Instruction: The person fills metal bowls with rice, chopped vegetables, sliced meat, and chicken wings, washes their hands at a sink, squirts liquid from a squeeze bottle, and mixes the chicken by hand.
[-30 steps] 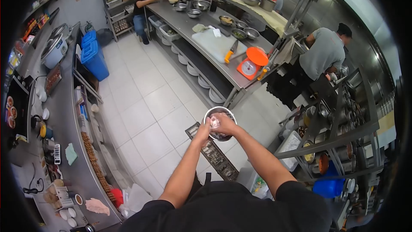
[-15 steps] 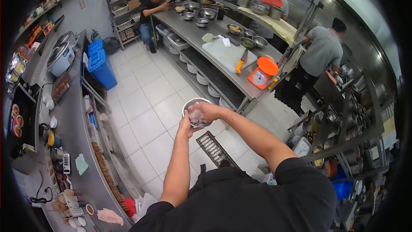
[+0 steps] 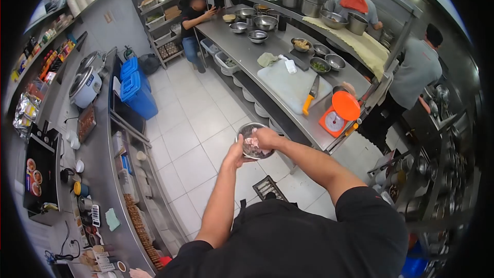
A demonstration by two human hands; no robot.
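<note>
Bowl (image 3: 254,152) of pinkish pieces (image 3: 253,141) nears counter (image 3: 234,44), left hand (image 3: 235,155) gripping, right hand's (image 3: 268,138) hold unclear.

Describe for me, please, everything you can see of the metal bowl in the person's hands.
The bowl is round, deep and silvery, apparently steel, with a shiny rim. It is held in the air above the tiled floor, opening upward. The left hand grips its side, thumb by the rim; the right hand reaches inside, at the pale pink pieces. Its underside is hidden.
</note>
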